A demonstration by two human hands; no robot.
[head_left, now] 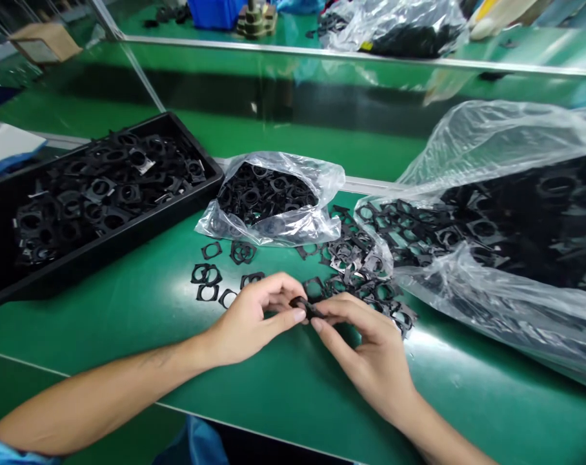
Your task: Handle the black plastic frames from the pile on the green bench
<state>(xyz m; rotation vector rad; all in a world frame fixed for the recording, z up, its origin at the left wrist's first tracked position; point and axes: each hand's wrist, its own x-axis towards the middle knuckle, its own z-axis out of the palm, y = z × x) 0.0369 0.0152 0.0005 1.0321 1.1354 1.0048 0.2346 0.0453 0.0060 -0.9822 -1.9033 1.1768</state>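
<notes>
My left hand [254,320] and my right hand [365,342] meet over the green table [293,387], both pinching one small black plastic frame part [301,303] between thumb and fingertips. Several loose black frame parts [210,276] lie flat on the table just beyond my left hand. A heap of the same black parts [365,258] spills beyond my right hand from the mouth of a large clear plastic bag [506,219].
A black tray [2,284] filled with black parts sits at the left. A smaller clear bag of parts [273,200] lies in the middle. Behind a metal rail [322,53] are another bag, a blue bin [215,13] and a cardboard box [44,40].
</notes>
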